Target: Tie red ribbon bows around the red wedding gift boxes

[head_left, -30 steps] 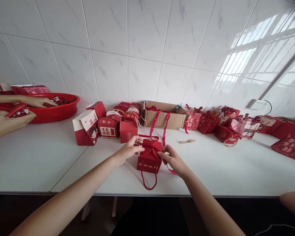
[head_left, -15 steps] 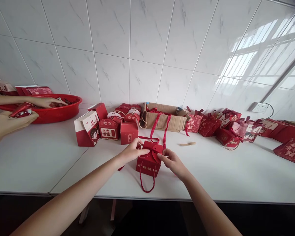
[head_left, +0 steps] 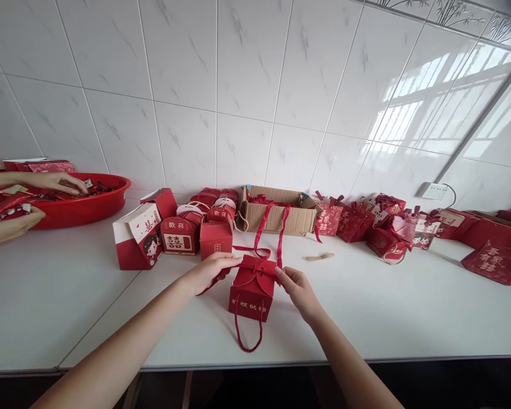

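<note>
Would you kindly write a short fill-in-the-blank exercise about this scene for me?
The small box between the left hand and the right hand is coloured ____.
Two strands of red ____ hang over the front of the open carton.
The wall behind the table is covered in white ____.

Missing words: red; ribbon; tiles.

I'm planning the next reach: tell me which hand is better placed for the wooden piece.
Right, likely. The right hand is nearer the wooden piece and on the same side of the red box; the left hand is on the far side. Both seem to hold the red ribbon, though.
</note>
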`<move>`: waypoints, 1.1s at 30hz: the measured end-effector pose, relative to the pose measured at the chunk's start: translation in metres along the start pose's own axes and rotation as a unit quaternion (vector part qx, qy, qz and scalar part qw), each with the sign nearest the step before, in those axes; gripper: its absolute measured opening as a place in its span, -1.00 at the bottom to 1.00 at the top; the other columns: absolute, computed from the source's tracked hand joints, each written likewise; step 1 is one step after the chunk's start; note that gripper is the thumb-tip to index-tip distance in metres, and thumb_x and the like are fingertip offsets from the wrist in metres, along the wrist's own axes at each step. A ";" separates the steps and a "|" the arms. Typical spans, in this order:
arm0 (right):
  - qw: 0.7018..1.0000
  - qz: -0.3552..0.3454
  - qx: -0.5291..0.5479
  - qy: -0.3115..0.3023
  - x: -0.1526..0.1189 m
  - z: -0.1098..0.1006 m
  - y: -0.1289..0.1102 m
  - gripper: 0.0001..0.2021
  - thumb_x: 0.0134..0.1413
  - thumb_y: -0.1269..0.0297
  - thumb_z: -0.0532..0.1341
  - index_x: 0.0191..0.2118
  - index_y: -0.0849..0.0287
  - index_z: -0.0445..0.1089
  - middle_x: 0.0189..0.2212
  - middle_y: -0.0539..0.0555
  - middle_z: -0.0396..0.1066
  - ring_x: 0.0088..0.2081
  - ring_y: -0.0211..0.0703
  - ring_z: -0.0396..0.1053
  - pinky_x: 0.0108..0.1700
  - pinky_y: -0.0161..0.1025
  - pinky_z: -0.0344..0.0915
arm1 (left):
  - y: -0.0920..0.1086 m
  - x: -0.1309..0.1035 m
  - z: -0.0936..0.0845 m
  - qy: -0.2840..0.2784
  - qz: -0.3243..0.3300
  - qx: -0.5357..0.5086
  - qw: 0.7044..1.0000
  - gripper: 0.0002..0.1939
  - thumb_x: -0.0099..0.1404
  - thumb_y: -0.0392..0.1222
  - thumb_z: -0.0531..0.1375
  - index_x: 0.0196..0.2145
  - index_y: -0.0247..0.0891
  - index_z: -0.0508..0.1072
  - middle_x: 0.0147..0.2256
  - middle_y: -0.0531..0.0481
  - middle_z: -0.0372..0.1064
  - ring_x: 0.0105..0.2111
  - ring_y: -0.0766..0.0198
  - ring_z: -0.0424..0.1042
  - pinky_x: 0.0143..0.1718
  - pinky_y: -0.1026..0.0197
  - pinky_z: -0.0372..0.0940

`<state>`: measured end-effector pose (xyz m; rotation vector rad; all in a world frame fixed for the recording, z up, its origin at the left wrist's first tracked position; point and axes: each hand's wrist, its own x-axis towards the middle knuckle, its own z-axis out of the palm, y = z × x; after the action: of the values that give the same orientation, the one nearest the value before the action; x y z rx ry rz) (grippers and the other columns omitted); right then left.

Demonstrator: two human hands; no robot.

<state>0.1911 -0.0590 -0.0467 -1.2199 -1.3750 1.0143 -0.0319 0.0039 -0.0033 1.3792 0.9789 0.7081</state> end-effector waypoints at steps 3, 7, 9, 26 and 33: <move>1.000 -0.002 -0.012 0.012 0.002 -0.001 0.001 -0.55 0.03 -0.13 0.16 -0.57 0.14 0.11 -0.59 -0.09 -0.03 -0.51 -0.30 -0.10 -0.45 -0.28 -0.11 | 0.000 0.000 -0.005 -0.001 -0.001 0.003 1.000 -0.59 -0.05 0.05 0.34 -0.62 -0.27 0.23 -0.61 0.17 -0.01 -0.61 0.42 -0.06 -0.56 0.27 -0.19; 0.999 -0.006 -0.046 0.020 0.001 -0.008 0.001 -0.54 -0.02 -0.15 0.19 -0.58 0.14 0.13 -0.62 -0.11 -0.08 -0.54 -0.31 -0.14 -0.49 -0.28 -0.16 | -0.001 -0.002 -0.009 -0.003 -0.006 0.006 1.000 -0.53 -0.08 0.06 0.35 -0.65 -0.25 0.15 -0.63 0.19 -0.07 -0.62 0.43 -0.14 -0.56 0.26 -0.25; 0.998 -0.009 -0.059 0.018 -0.001 -0.014 -0.001 -0.54 -0.03 -0.16 0.19 -0.58 0.14 0.15 -0.63 -0.11 -0.10 -0.54 -0.31 -0.15 -0.50 -0.28 -0.17 | 0.000 -0.004 -0.009 -0.005 -0.003 0.011 1.000 -0.51 -0.10 0.07 0.36 -0.66 -0.25 0.13 -0.63 0.18 -0.06 -0.62 0.43 -0.14 -0.57 0.27 -0.25; 0.995 0.060 0.016 -0.078 -0.010 -0.007 -0.009 -0.54 0.04 -0.16 0.14 -0.54 0.15 0.12 -0.62 -0.11 -0.01 -0.56 -0.34 -0.11 -0.51 -0.29 -0.19 | -0.015 -0.010 -0.001 -0.100 -0.001 -0.075 0.992 -0.69 0.08 0.01 0.32 -0.42 -0.30 0.41 -0.50 0.07 0.28 -0.53 0.39 0.19 -0.53 0.30 0.01; 0.990 0.066 0.077 -0.103 -0.014 0.004 -0.012 -0.55 -0.02 -0.13 0.21 -0.53 0.14 0.10 -0.62 -0.13 0.01 -0.58 -0.37 -0.12 -0.54 -0.32 -0.16 | -0.018 -0.012 0.010 -0.105 0.000 -0.095 0.990 -0.60 0.01 -0.11 0.38 -0.18 -0.26 0.48 -0.23 -0.08 0.49 -0.15 0.09 0.44 -0.15 0.14 0.28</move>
<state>0.1849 -0.0741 -0.0372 -1.1274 -1.3572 1.3457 -0.0307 -0.0134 -0.0196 1.2586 0.7253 0.6251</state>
